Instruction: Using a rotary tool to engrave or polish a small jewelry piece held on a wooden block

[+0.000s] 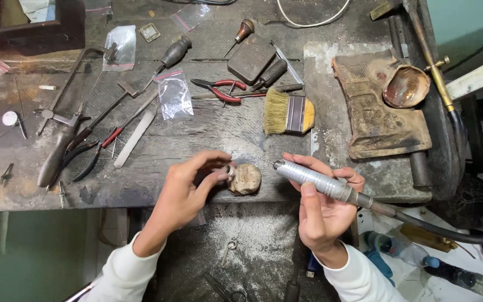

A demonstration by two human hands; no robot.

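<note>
Workbench [157, 184], dark and scarred, is carrying the whole lot, seen from above. The left hand [188, 187] is pinching a small silvery ring [230, 171] between thumb and fingertips, closed on it, at the front edge of the bench. The ring is resting against a lumpy, pale wooden peg [246, 179] that is jutting out at that edge. The right hand [322, 204] is gripping a silver rotary handpiece [314, 179], fingers wrapped around its ribbed barrel; its thin bit is pointing left, just beside the ring and peg, though contact cannot be told. A dark flexible shaft [437, 226] is trailing from the handpiece off to the right. The two hands are sitting near each other but apart, with the peg between them.

Further back on the bench, a flat brush [288, 113] with pale bristles is lying behind the peg. Red-handled pliers [222, 90] are lying behind the brush, to its left. A jeweller's saw frame [71, 89] is lying at the left, with a white file [135, 137] near it. Two small clear plastic bags [174, 95] are lying towards the back. At the right, a worn brown block [375, 117] is holding a shallow round dish [405, 85]. Grey dust is coating the tray [252, 240] below the bench edge.
</note>
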